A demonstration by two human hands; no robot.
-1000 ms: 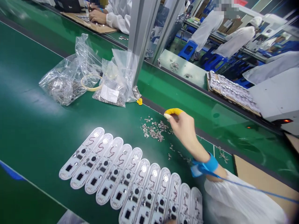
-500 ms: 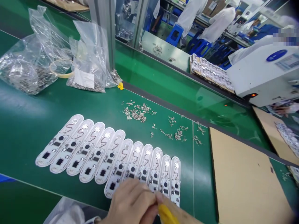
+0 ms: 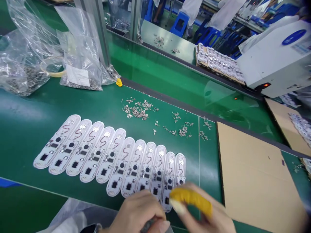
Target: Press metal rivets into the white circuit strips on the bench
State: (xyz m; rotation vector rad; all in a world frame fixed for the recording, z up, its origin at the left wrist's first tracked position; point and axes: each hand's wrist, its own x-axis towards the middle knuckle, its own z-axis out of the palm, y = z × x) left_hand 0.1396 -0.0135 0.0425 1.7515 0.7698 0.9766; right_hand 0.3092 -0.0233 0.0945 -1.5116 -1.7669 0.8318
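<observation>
A row of several white oval circuit boards (image 3: 109,155) lies side by side on the green belt (image 3: 29,116). My left hand (image 3: 138,213) is at the bottom edge, fingers curled round a small grey thing I cannot make out. My right hand (image 3: 201,213), with a yellow finger cot (image 3: 191,198) on the forefinger, is pinched beside it, over the near end of the rightmost boards. Both hands are blurred. A scatter of small metal parts (image 3: 137,108) lies beyond the boards.
Clear plastic bags of metal parts (image 3: 77,61) stand at the back left by a metal post (image 3: 97,32). A cardboard sheet (image 3: 252,174) lies to the right. A tray of white parts (image 3: 218,63) and a white machine (image 3: 277,58) sit behind; people in white coats work further back.
My right hand has left the metal-parts scatter and come down to the near edge beside my left hand. The view has swung right and down.
</observation>
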